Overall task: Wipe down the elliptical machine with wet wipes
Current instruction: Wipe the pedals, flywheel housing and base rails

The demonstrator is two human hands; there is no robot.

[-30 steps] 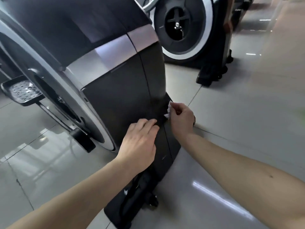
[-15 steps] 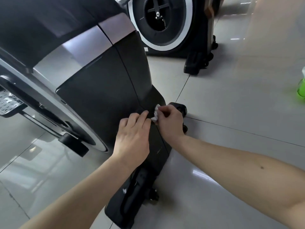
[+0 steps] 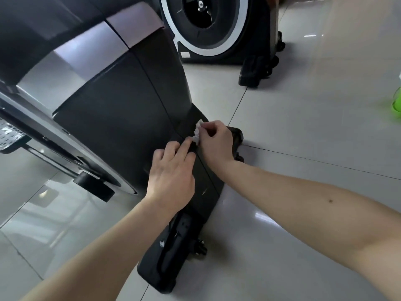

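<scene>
Glossy floor (image 3: pixel 303 118): right hand (image 3: pixel 217 144) pinches wipe (image 3: pixel 197 132); blurred green bottle (image 3: pixel 396 105), perhaps.

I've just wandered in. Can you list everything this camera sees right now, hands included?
elliptical machine: one, dark grey with a silver band, fills the left and centre
pedal: one, black with a grey tread, left edge
wet wipe: one, white, crumpled, against the machine's lower front cover
second machine: one, black with a white ring, top centre, further back
green object: one, bright green, right edge, cut off; cannot tell what it is
floor: pale glossy tiles, all around
left hand: one, fingers flat on the dark cover, beside the wipe
right hand: one, pinches the wet wipe against the cover
</scene>
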